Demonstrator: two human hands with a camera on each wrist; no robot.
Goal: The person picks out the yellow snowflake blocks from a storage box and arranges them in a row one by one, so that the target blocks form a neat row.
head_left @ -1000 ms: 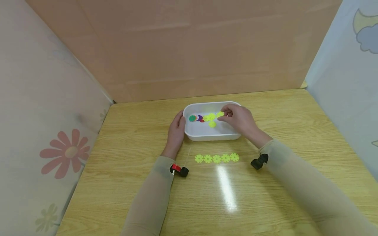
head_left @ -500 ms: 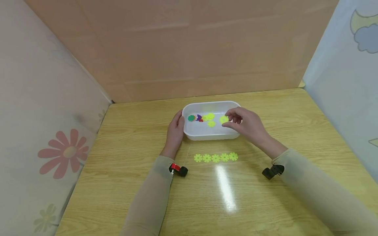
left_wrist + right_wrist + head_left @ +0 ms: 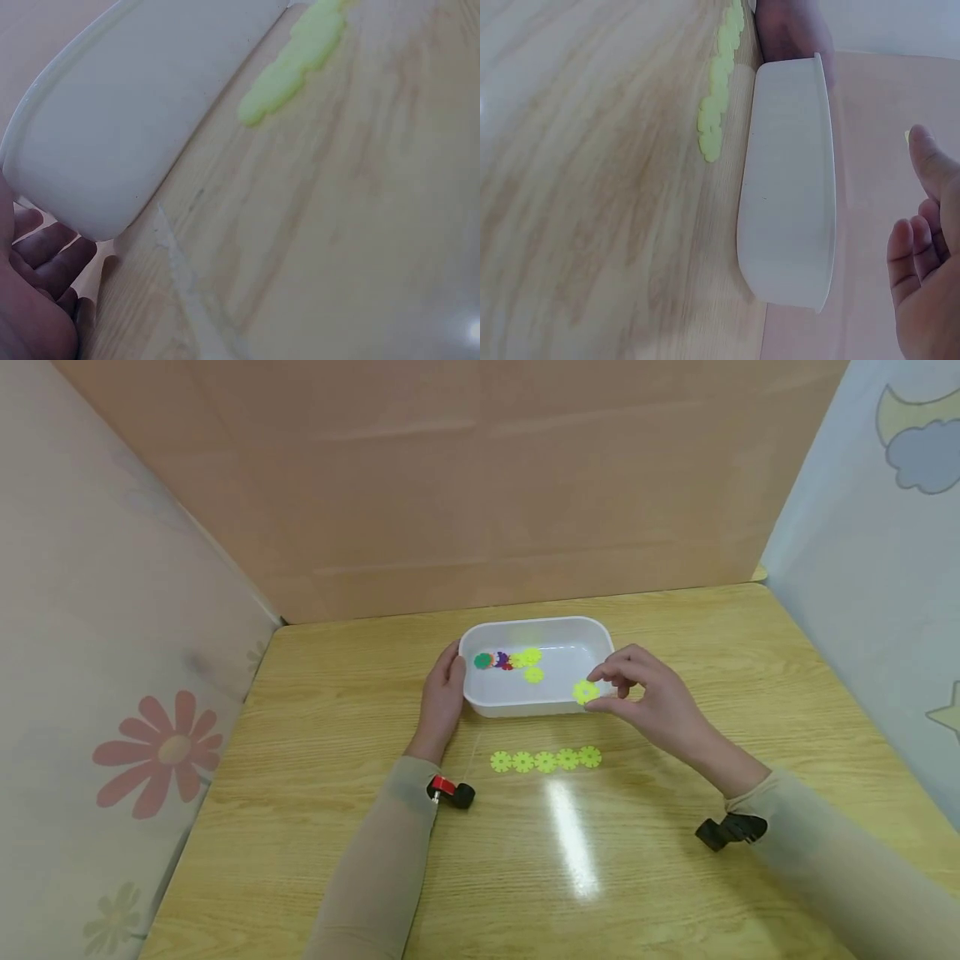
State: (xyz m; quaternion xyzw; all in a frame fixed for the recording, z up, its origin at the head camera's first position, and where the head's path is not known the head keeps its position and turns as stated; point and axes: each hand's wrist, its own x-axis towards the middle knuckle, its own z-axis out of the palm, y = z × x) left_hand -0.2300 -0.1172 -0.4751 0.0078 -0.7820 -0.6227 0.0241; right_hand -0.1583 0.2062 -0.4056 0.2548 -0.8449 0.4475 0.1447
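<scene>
A yellow flower-shaped plastic disc (image 3: 585, 692) is pinched between the thumb and fingers of my right hand (image 3: 660, 706), above the near right part of a white tray (image 3: 517, 706). Only a sliver of this disc shows past the thumb in the right wrist view. My left hand (image 3: 442, 697) holds the tray's left end, its fingers (image 3: 64, 266) against the outside wall. Inside the tray lie a green disc (image 3: 483, 661), a purple disc (image 3: 502, 659), a bit of red, and some yellow discs (image 3: 532, 657). Several yellow discs (image 3: 545, 762) form a row in front of the tray.
The wooden table (image 3: 300, 735) carries the tray and the row. A brown panel (image 3: 480, 485) stands along its back edge, with pale decorated walls at the left (image 3: 67, 610) and right (image 3: 900, 568). Each wrist bears a small black camera.
My right hand has lifted the pinched yellow disc from inside the tray and drawn it right and nearer, to the tray's near right rim. The left hand stays on the tray.
</scene>
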